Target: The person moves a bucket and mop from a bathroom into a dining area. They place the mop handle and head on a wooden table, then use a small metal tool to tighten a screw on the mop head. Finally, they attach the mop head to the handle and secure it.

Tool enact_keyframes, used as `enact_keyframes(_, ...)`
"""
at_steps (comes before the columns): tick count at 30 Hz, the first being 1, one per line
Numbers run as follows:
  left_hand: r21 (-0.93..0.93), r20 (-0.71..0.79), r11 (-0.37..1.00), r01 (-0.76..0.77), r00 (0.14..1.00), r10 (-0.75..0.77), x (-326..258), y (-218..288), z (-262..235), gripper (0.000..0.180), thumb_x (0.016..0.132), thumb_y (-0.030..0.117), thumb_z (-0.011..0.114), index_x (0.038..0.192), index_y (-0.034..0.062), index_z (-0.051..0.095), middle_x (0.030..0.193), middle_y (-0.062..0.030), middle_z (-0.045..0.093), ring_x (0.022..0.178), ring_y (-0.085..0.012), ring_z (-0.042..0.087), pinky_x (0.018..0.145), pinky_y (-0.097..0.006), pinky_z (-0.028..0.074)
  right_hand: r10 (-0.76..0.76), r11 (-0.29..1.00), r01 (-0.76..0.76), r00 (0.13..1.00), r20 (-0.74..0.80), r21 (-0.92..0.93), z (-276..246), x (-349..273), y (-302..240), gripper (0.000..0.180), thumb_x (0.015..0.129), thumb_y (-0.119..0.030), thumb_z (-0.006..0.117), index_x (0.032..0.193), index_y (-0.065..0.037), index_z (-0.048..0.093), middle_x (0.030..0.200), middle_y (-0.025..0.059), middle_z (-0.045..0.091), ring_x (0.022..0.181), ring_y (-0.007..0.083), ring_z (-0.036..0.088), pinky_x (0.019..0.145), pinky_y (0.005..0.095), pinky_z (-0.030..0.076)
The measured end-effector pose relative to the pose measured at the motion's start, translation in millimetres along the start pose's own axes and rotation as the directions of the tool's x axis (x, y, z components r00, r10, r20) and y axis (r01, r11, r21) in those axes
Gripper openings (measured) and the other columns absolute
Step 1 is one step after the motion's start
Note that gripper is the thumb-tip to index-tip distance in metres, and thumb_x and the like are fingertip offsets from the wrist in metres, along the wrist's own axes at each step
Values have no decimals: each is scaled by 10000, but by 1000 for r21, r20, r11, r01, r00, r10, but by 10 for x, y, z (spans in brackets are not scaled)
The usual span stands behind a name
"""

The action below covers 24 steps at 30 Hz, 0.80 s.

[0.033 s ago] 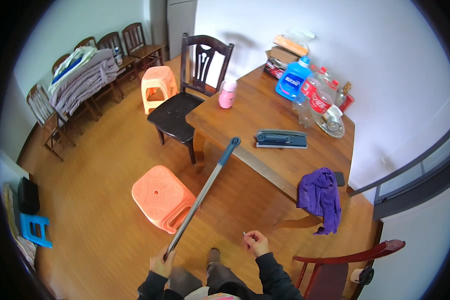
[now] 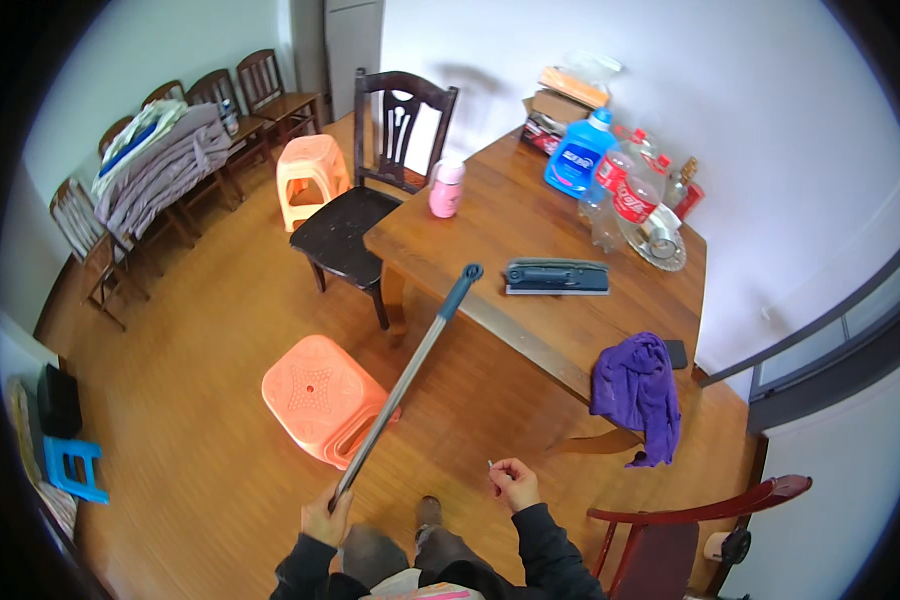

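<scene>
- Metal pole (image 2: 392, 398) in closed left hand (image 2: 325, 517); tip (image 2: 472, 272) slightly farther over wooden table (image 2: 510, 220) than earlier.
- Small pale piece (image 2: 491, 466), kind unclear, pinched in right hand (image 2: 516, 485), as before.
- On table: flat mop head (image 2: 557, 277), purple cloth (image 2: 633, 385) hanging over edge.
- Partly behind pole: orange stool (image 2: 322, 412).

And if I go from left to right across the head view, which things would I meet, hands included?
Blue stool, left hand, pink bottle, right hand, purple cloth. I leave out the grey pole and the coral stool: both overlap the left hand's place in this order.
</scene>
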<state>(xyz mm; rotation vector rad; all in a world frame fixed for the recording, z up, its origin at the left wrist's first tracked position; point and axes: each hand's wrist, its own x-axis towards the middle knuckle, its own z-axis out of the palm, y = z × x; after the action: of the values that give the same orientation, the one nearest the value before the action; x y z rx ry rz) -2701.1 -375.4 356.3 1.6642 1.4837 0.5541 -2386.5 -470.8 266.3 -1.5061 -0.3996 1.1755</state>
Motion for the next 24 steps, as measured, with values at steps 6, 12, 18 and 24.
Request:
enact_keyframes(6,109,25,954,-279,960,278,1404,536,353,177,814,167,582,911,21,598,667,-143,546,595,-257,527,554,-353,420,-92,995,97,988,-120,31,-83,298,-433,123,793,-23,591,900,-12,532,667,43,561,513,106,506,467,229,405)
enact_keyframes(12,235,170,887,-397,916,364,2897,842,776,274,824,199,547,1051,51,513,919,-217,539,819,-404,522,701,-450,428,-194,981,195,947,-255,-21,-115,710,-846,141,796,-2,569,925,-8,511,702,73,592,520,114,517,469,237,415)
enact_keyframes(18,187,271,895,-406,897,350,3828,1376,1170,302,834,151,517,1120,93,439,958,-195,531,897,-391,525,756,-441,430,-140,982,182,888,-437,55,-183,1055,-1229,142,789,-5,577,917,-4,514,680,72,586,510,108,511,456,233,412)
enact_keyframes(24,288,165,845,-451,892,420,4386,1428,1532,284,837,162,524,1111,98,490,873,-188,532,839,-384,525,702,-449,427,-139,977,203,839,-526,65,-201,1222,-1468,142,793,-6,572,918,-6,503,690,92,596,497,112,510,450,229,410)
